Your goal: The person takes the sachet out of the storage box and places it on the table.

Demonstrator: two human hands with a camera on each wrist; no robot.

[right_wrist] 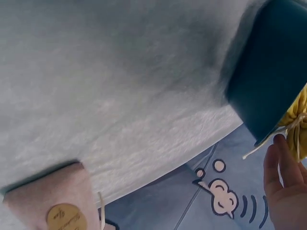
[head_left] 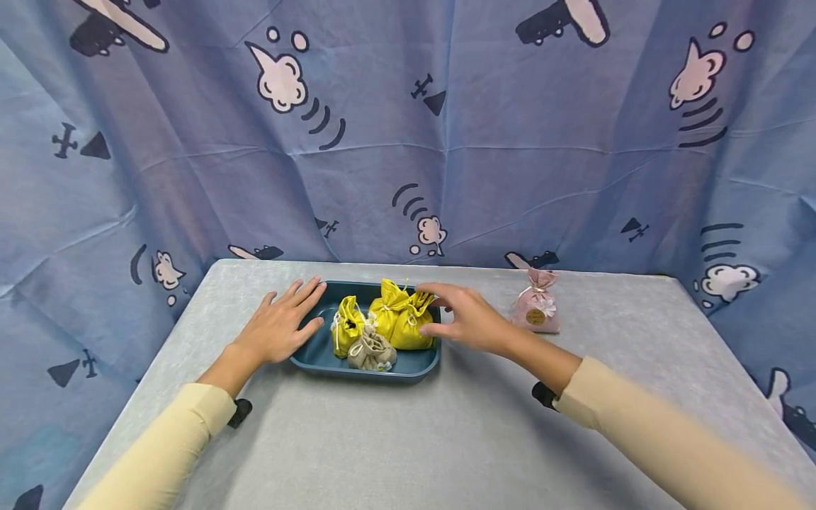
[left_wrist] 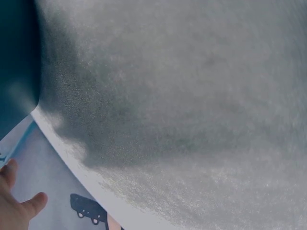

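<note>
— Where are your hands?

— Your left hand [head_left: 280,327] lies flat, fingers released, on the left rim of the dark blue tray [head_left: 316,352] at the centre of the grey surface [head_left: 395,439]. Your right hand [head_left: 468,317], at the tray's 3 o'clock, has loose, spread fingers at the nearest yellow pouch [head_left: 411,322], gripping nothing.

— And the pouches?

— Three yellow drawstring pouches and a beige pouch [head_left: 372,350] crowd the tray. A pink pouch [head_left: 537,304] with a round gold label stands further out at 3 o'clock.

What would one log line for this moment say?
left hand: open, on blue tray rim | right hand: open, at yellow cloth pouches | pink pouch: outside
</note>
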